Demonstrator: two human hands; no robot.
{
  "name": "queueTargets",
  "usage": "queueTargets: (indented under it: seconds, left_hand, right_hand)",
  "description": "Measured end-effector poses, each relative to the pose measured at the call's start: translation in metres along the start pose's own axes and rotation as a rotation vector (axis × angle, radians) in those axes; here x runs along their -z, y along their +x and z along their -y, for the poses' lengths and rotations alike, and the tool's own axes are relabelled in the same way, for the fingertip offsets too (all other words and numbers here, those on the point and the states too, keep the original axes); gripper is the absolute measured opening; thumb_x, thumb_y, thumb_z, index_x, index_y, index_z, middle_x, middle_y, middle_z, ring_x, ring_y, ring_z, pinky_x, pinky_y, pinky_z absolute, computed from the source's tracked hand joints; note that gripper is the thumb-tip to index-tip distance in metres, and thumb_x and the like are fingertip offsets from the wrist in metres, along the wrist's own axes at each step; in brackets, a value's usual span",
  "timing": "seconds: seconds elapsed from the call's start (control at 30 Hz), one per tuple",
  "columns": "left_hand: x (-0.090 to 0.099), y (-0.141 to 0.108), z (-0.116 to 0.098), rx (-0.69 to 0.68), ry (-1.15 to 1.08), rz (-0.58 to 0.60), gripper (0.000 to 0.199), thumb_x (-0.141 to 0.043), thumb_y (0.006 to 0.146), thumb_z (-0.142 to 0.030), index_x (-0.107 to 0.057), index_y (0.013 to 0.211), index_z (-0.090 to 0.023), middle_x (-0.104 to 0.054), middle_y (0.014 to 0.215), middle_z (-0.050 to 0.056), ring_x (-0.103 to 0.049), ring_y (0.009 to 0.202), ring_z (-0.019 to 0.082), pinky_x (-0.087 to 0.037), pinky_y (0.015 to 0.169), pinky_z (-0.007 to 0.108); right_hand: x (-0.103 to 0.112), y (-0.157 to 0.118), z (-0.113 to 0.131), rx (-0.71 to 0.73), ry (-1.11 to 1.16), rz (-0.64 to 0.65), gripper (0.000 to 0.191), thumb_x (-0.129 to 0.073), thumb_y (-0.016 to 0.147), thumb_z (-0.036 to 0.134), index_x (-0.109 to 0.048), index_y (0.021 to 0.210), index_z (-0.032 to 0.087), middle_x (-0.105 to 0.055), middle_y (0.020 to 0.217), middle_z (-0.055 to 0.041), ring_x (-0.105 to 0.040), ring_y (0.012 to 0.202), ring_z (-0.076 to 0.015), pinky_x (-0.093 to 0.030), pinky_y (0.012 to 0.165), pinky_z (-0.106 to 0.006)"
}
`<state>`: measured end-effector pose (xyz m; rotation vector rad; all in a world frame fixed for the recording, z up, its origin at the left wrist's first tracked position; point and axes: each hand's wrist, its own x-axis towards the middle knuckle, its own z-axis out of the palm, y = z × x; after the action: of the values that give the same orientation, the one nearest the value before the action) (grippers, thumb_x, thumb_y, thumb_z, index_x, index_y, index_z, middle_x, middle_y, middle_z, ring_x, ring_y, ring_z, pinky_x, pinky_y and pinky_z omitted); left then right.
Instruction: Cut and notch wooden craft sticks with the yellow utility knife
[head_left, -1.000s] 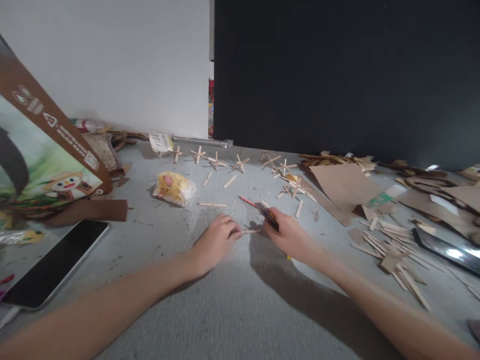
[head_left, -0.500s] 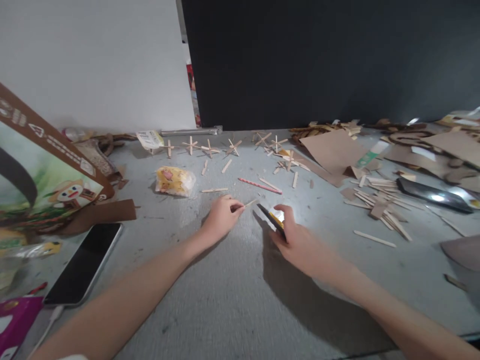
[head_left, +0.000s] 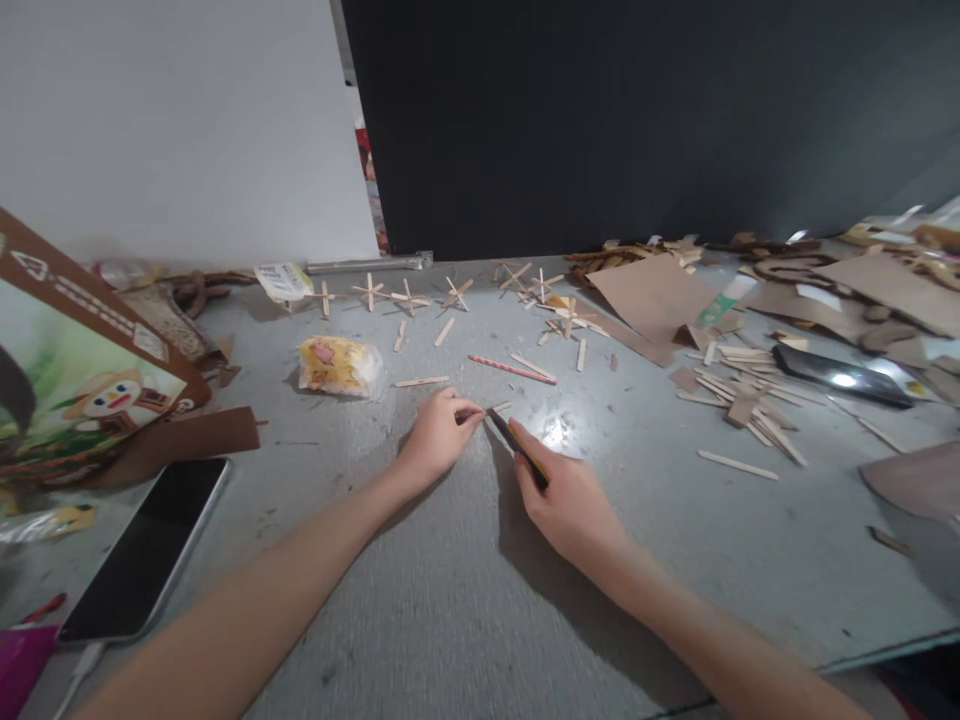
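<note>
My left hand (head_left: 437, 432) is closed in a pinch on a small wooden craft stick (head_left: 505, 406), whose free end pokes out to the right. My right hand (head_left: 574, 500) is wrapped round a black and yellow utility knife (head_left: 534, 462), index finger along its top. The knife's dark tip meets the stick close to my left fingertips; whether the blade is cutting in I cannot tell. Just beyond my hands lie a red-and-white patterned pencil (head_left: 513, 369) and a few loose stick pieces (head_left: 421, 381). Star-shaped pieces made of crossed sticks (head_left: 409, 298) stand in a row farther back.
A yellow plastic packet (head_left: 340, 366) sits left of centre. On the left are a phone (head_left: 146, 550) with a cable and a printed bag (head_left: 112, 385). To the right lie a pile of sticks (head_left: 757, 410), cardboard (head_left: 649, 300) and a black glossy object (head_left: 844, 377). A dark panel (head_left: 600, 120) rises behind.
My right hand has moved left, bringing the knife from beside the stick onto it, and its index finger has come down along the knife. The view has shifted slightly. My left hand keeps its pinch.
</note>
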<state>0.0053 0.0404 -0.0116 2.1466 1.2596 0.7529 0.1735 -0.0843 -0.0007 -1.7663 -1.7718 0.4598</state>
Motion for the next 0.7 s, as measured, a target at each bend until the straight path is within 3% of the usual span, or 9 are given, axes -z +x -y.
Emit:
queueTargets:
  seconds: [0.43, 0.7]
  left_hand:
    - [-0.0001, 0.0007, -0.0007, 0.011, -0.014, -0.003, 0.014, -0.071, 0.093, -0.015, -0.085, 0.094, -0.018, -0.067, 0.083, 0.004, -0.064, 0.075, 0.017, -0.051, 0.076, 0.030]
    - [0.0007, 0.0009, -0.0014, 0.005, -0.017, -0.002, 0.013, -0.071, 0.092, -0.014, -0.084, 0.092, -0.018, -0.068, 0.082, 0.004, -0.065, 0.075, 0.017, -0.052, 0.075, 0.030]
  right_hand:
    - [-0.0070, 0.0032, 0.0001, -0.011, -0.038, 0.009, 0.060, -0.040, 0.100, 0.029, -0.060, 0.154, 0.015, -0.076, 0.074, -0.0092, -0.061, 0.056, -0.0199, -0.040, 0.058, -0.029]
    - [-0.0070, 0.0022, 0.0006, -0.011, 0.010, -0.002, 0.059, -0.041, 0.099, 0.027, -0.060, 0.154, 0.017, -0.078, 0.081, -0.0102, -0.063, 0.059, -0.0191, -0.042, 0.060, -0.029]
